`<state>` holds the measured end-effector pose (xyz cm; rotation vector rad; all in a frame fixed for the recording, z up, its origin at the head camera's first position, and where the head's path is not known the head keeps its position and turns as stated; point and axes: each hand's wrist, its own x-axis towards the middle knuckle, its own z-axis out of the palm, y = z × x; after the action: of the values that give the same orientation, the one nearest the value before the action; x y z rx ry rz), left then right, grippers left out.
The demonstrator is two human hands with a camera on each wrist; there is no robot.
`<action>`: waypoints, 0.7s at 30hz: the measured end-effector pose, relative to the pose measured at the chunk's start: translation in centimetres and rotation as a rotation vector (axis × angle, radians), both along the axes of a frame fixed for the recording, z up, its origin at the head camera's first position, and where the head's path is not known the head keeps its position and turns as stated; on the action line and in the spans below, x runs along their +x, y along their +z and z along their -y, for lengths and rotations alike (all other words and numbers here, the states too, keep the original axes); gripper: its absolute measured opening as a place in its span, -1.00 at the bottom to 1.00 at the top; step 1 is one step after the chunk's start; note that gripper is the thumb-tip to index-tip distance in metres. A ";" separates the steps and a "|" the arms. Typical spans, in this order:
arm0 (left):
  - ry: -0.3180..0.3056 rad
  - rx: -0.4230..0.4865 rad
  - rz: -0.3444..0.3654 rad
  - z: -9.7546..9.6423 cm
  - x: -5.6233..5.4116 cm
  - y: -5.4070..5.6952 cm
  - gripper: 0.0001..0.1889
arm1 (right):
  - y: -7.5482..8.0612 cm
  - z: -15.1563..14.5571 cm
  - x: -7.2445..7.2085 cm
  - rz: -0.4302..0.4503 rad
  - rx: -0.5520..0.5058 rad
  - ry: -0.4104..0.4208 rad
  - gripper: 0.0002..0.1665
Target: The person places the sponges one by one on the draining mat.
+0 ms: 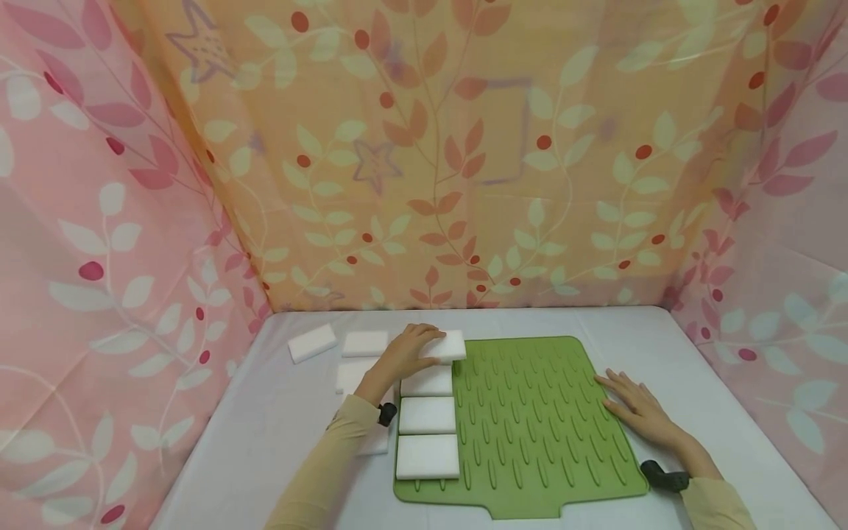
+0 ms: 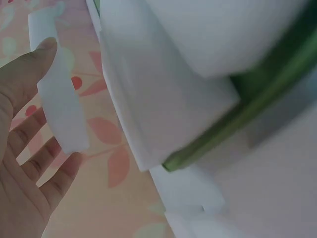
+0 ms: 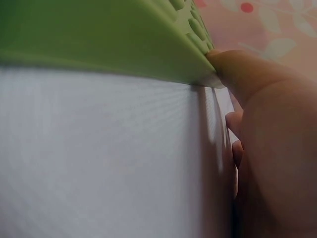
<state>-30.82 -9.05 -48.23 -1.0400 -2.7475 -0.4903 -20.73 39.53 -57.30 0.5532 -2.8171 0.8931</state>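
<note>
A yellow-orange sheet [image 1: 437, 158] hung across the back, printed with leafy branches and red dots; faint purple stars [image 1: 199, 48] and a squarish purple outline [image 1: 526, 132] showed on it. A pink left panel [image 1: 99, 250] and pink right panel [image 1: 782, 258] carried similar leaves. Between them stood a white tabletop [image 1: 225, 456], softly lit.

From above the near side, the head camera looks forward and down over the white table [image 1: 238, 442] and whole green ribbed mat [image 1: 530, 412]. Both wrist cameras look close and aslant: the left shares the mat's left edge with it, the right its right edge.
</note>
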 end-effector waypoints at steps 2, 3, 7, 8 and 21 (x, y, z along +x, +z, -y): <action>-0.015 0.007 0.000 -0.6 -0.2 0.0 -0.44 | 0.0 0.0 0.0 0.002 0.002 -0.002 -0.41; -0.023 0.010 -0.003 -0.9 -0.3 0.0 -0.44 | 0.0 0.0 0.0 0.003 0.002 -0.003 -0.41; -0.043 0.018 -0.003 -2.0 -0.6 0.2 -0.45 | 0.0 0.1 0.1 0.011 0.003 -0.005 -0.41; -0.040 0.011 0.001 -2.3 -0.6 0.3 -0.45 | 0.0 0.1 0.1 0.011 0.003 -0.006 -0.41; -0.040 -0.080 0.067 -6.0 -1.5 0.1 -0.42 | -0.2 0.0 0.0 -0.013 0.006 -0.001 -0.40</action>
<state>-32.29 -3.05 -48.11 -1.1190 -2.8309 -0.4321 -20.77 39.52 -57.47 0.5559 -2.8091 0.8779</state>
